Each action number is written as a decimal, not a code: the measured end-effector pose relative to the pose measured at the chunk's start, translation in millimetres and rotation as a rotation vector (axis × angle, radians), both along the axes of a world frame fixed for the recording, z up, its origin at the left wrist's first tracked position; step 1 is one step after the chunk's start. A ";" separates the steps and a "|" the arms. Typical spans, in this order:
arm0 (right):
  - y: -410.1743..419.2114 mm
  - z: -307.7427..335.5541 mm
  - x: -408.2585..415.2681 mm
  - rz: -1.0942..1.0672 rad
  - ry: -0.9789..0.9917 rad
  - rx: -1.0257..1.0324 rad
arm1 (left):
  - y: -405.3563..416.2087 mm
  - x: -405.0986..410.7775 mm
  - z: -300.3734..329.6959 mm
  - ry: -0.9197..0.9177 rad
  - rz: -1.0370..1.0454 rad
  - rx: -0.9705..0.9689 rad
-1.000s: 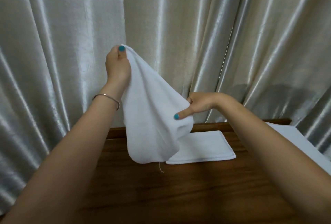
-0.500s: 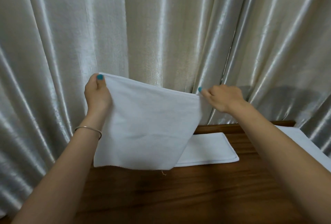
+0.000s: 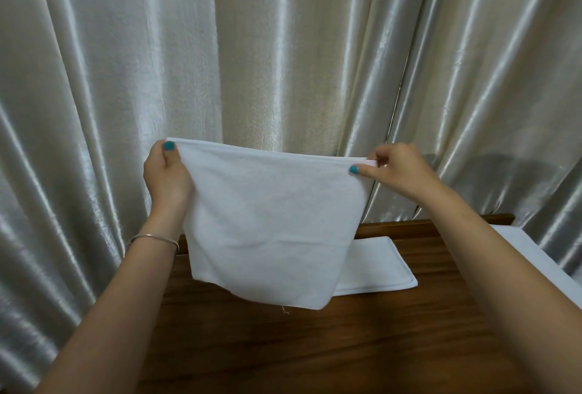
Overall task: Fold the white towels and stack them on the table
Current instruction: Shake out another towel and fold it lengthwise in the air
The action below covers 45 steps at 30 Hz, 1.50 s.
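The person holds a white towel (image 3: 267, 223) up in the air by its two top corners, spread flat in front of the pale satin curtain (image 3: 283, 47). The left hand (image 3: 167, 177) pinches the top left corner, thumb on the near face and fingers hidden behind the cloth. The right hand (image 3: 396, 170) pinches the top right corner between thumb and curled fingers. The top edge runs almost level between the two hands, a little higher on the left. The towel hangs loose below them, its bottom hem sagging over the middle of the wooden table (image 3: 315, 346) without clearly touching it; a short stray thread dangles from the hem.

Behind the hanging cloth, a folded white towel (image 3: 374, 267) lies flat on the table near its far edge, partly covered from view by the held one. A white surface (image 3: 541, 255) meets the table's right edge; what it is I cannot tell. A thin silver bangle (image 3: 154, 238) sits on the left wrist, and the nails are painted teal.
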State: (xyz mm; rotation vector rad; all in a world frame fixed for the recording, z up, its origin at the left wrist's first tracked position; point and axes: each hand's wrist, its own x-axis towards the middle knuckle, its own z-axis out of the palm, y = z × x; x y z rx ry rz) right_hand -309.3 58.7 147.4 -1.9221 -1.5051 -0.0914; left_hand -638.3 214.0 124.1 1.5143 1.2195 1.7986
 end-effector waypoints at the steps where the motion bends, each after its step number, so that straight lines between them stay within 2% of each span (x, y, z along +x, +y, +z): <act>1: 0.1 0.8 0.8 -0.007 0.055 0.046 | -0.5 0.6 -1.4 -0.013 -0.006 -0.007; 4: -1.1 3.9 3.1 0.020 0.315 0.209 | -3.7 1.1 -5.7 -0.045 -0.029 0.006; 9: -8.3 11.2 7.3 0.127 0.463 0.364 | -11.2 4.2 -5.8 -0.085 -0.072 0.037; 11: -9.4 12.8 5.9 0.119 0.472 0.345 | -14.6 7.5 -5.7 -0.103 -0.074 0.045; 16: -13.2 10.3 9.6 -0.056 0.491 0.320 | -23.3 8.9 -8.4 -0.133 -0.072 0.080; 20: -22.2 3.8 6.6 0.034 0.567 0.433 | -31.7 10.3 -8.0 -0.128 -0.088 0.168; 26: -25.2 1.7 -3.2 0.064 0.436 0.494 | -32.3 11.3 -5.6 -0.065 -0.041 0.178; 30: -19.5 -2.5 2.2 0.039 0.490 0.367 | -22.8 12.6 -17.8 0.040 -0.072 0.037; 33: -12.6 -10.6 13.6 -0.019 0.637 0.194 | -12.1 16.4 -24.4 0.231 -0.051 -0.149; 36: -9.2 -19.9 28.3 -0.044 0.853 -0.112 | -3.2 24.1 -24.5 0.213 -0.145 -0.422; 37: -7.8 -22.1 31.7 -0.092 0.897 -0.158 | -1.2 27.8 -23.6 0.177 -0.181 -0.494; 39: -2.6 -24.6 33.1 -0.209 0.928 -0.111 | 0.4 36.4 -19.9 0.057 -0.279 -0.599; 41: 3.4 -24.0 27.2 -0.323 0.939 0.032 | -4.2 47.6 -13.8 -0.060 -0.354 -0.651; 45: 13.1 -16.7 3.7 -0.348 0.935 0.315 | -21.7 79.6 -2.0 -0.288 -0.377 -0.589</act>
